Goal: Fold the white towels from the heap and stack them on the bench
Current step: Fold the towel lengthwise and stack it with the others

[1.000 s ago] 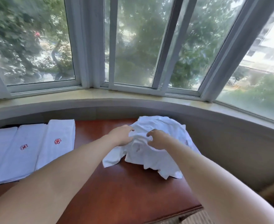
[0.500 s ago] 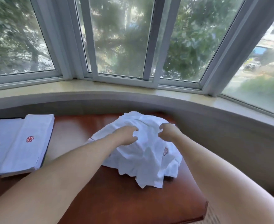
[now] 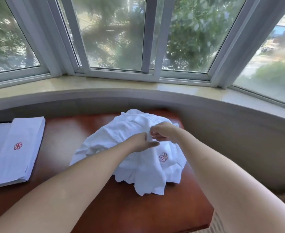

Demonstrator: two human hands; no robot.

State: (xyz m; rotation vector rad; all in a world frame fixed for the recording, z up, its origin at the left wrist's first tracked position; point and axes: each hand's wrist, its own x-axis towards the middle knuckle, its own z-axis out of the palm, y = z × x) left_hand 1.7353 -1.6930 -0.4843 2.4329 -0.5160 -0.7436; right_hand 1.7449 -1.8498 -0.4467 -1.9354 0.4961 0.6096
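Note:
A crumpled heap of white towels (image 3: 138, 158) lies on the right half of the red-brown bench (image 3: 114, 209). A small red flower emblem shows on its front. My left hand (image 3: 140, 142) sits on top of the heap and holds a fold of the top towel. My right hand (image 3: 163, 132) is just beside it, fingers curled, pinching the same cloth near the heap's crest. Folded white towels (image 3: 15, 153) with a red emblem lie flat in a stack at the bench's left end.
A curved grey wall and pale window sill (image 3: 138, 84) run close behind the bench. Large window panes rise above. The bench's right corner (image 3: 209, 221) drops off to a striped floor covering.
Both hands have drawn together on top of the heap and now pinch the cloth. The view has shifted, so heap and folded stack appear further right.

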